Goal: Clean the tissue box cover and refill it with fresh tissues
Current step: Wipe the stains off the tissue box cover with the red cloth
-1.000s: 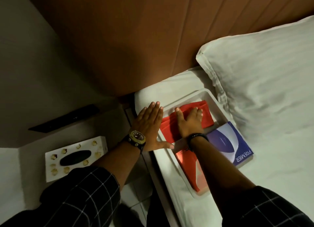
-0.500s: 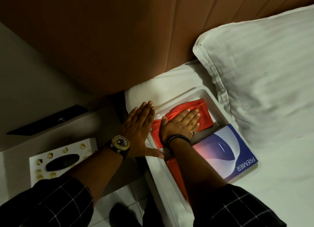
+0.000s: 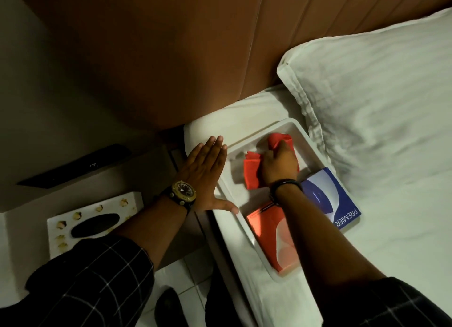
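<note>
A white tray-like tissue box cover (image 3: 247,231) lies open side up on the bed's left edge. My right hand (image 3: 277,165) is inside it, fingers bunched around a red cloth (image 3: 252,171) that rises crumpled at the far end. My left hand (image 3: 205,172) lies flat with fingers together against the cover's left rim, thumb over the rim. A red tissue pack (image 3: 269,233) sits in the near end of the cover, partly under my right forearm. A blue and white PREMIER tissue pack (image 3: 335,199) rests over the right rim.
A white floral tissue box (image 3: 80,229) with a dark oval slot stands on the bedside table at left, beside a black remote-like item (image 3: 80,165). A white pillow (image 3: 381,94) lies at the right, below a brown padded headboard (image 3: 171,57). White floor tiles show below.
My right hand went from lying flat on the spread cloth to gripping it, and the cloth is now bunched up toward the cover's far end. The left hand stays on the rim.
</note>
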